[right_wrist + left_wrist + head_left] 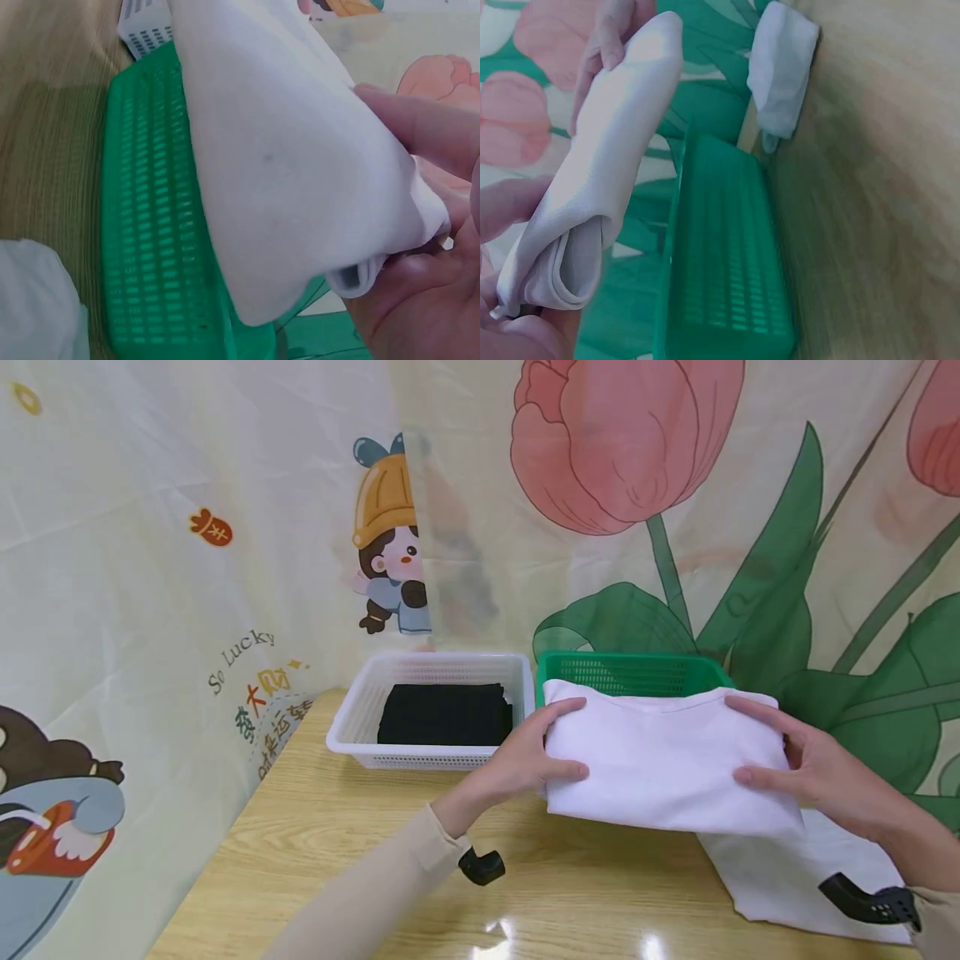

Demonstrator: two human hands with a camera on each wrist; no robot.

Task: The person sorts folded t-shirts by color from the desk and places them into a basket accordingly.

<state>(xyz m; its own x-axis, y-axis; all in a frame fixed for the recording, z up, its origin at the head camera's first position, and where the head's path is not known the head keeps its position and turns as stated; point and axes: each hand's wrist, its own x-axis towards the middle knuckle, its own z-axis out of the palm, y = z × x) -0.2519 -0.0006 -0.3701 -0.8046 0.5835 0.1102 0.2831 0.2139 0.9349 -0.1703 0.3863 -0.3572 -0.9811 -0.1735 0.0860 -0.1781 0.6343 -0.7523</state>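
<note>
A folded white shirt (pixel 667 764), its neckline along the upper edge, hangs in the air between my two hands. My left hand (pixel 525 756) pinches its left end, thumb on the near face. On the right end, my right hand (pixel 825 768) grips it the same way. Behind and below the shirt stands a green basket (pixel 637 672), partly hidden by it in the head view. The shirt's rolled layers show at its end in the left wrist view, above the basket's rim (pixel 676 225).
Left of the green basket, a white basket (pixel 420 758) holds folded black cloth (pixel 442 714). More white cloth (pixel 817 881) lies at the right of the wooden table (pixel 360 835), under my right forearm. A printed curtain (pixel 300 485) hangs behind the baskets.
</note>
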